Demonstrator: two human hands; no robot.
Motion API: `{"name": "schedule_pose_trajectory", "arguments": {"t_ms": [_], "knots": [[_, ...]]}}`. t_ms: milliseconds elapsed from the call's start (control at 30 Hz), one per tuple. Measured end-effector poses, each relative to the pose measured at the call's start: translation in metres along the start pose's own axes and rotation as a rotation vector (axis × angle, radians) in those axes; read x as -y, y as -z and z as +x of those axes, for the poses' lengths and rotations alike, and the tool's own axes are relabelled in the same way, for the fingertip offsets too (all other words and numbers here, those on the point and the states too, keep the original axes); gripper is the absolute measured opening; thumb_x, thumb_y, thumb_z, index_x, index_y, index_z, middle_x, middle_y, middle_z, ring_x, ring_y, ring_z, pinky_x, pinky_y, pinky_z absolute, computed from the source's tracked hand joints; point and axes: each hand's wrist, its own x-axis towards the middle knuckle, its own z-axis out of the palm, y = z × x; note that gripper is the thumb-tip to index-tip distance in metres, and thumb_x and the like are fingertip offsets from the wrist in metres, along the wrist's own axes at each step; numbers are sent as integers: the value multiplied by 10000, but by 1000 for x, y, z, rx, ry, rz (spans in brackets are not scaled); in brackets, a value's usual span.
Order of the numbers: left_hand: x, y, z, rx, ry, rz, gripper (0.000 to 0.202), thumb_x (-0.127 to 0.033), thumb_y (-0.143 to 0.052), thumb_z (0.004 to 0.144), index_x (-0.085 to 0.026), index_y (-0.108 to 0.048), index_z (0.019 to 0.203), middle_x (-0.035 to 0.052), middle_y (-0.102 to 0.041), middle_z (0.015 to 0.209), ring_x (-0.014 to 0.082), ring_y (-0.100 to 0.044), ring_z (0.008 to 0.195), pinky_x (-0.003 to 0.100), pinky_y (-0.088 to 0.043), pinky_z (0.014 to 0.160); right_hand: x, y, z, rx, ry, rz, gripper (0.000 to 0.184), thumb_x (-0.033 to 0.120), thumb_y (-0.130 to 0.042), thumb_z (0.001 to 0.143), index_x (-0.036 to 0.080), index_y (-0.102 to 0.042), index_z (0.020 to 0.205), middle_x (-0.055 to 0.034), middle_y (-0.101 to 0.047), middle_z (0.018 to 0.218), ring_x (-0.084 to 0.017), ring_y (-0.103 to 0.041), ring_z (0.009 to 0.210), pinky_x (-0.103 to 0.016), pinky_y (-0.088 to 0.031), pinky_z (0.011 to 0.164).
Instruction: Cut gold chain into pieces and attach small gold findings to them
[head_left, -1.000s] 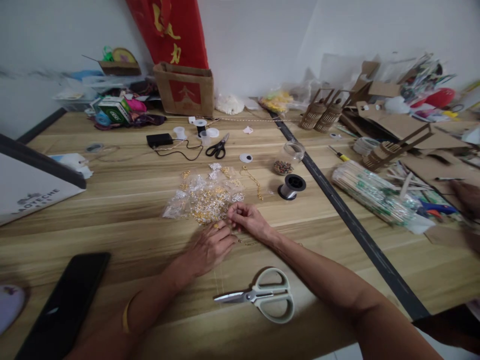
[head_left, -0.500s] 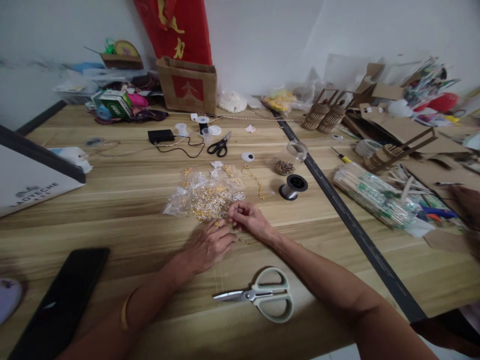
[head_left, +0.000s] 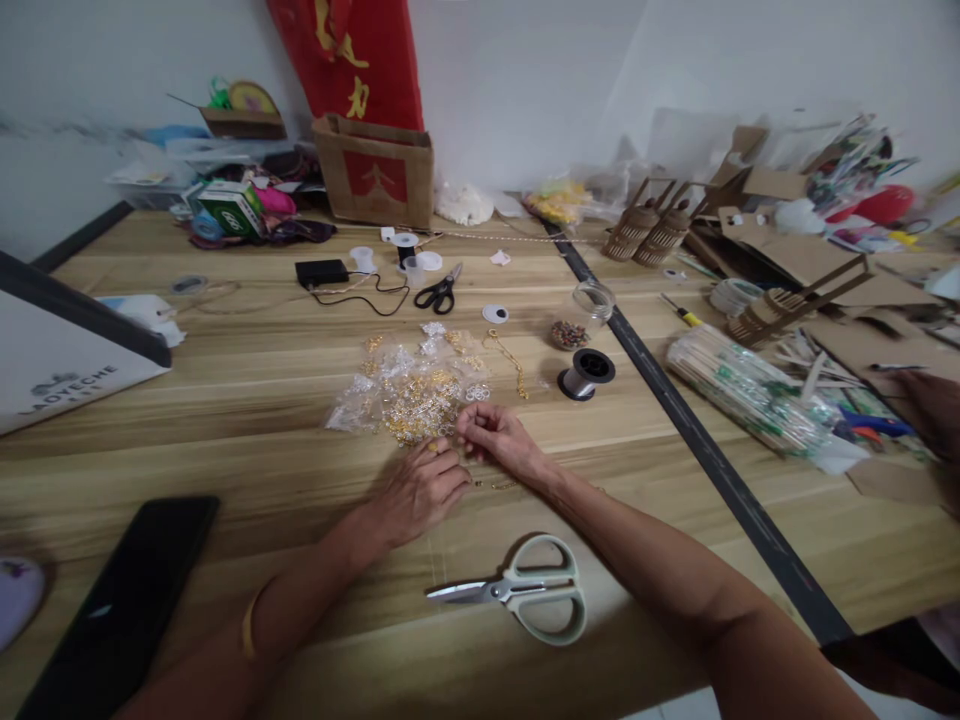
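My left hand [head_left: 417,491] rests on the wooden table [head_left: 247,400], fingers curled together at the near edge of a pile of small clear bags with gold and silver findings [head_left: 409,392]. My right hand [head_left: 495,435] is beside it, fingertips pinched close to the left fingers; what they pinch is too small to make out. A short gold chain piece [head_left: 495,484] lies on the table between the wrists. A longer gold chain [head_left: 511,362] lies just beyond the pile.
Grey-handled scissors [head_left: 525,592] lie near the front edge, a black phone [head_left: 124,600] at front left. A wire spool [head_left: 585,374], bead jar [head_left: 581,315], black scissors [head_left: 439,290] and paper bag [head_left: 375,172] stand farther back. Another person's hand [head_left: 930,400] is at right, among cardboard clutter.
The view shifted slightly a second ago. Both hands stay at the near edge of the pile with only slight finger movement.
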Motion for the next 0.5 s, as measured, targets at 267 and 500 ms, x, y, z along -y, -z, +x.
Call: {"name": "schedule_pose_trajectory", "arguments": {"t_ms": [267, 500], "knots": [[-1, -1, 0, 18, 12, -19, 133, -209, -534, 872, -168, -647, 815, 22, -629, 746, 174, -538, 775, 328, -412, 800, 1, -1, 0, 1, 3, -8, 326, 447, -675, 723, 150, -549, 765, 28, -562, 619, -58, -477, 475, -168, -395, 439], [1, -2, 0, 18, 12, -24, 161, -203, -528, 875, -169, -639, 764, 20, -620, 713, 166, -533, 747, 323, -416, 789, 1, -1, 0, -2, -14, 3, 332, 446, -683, 712, 151, -538, 761, 27, -568, 620, -56, -474, 468, -163, -387, 426]]}}
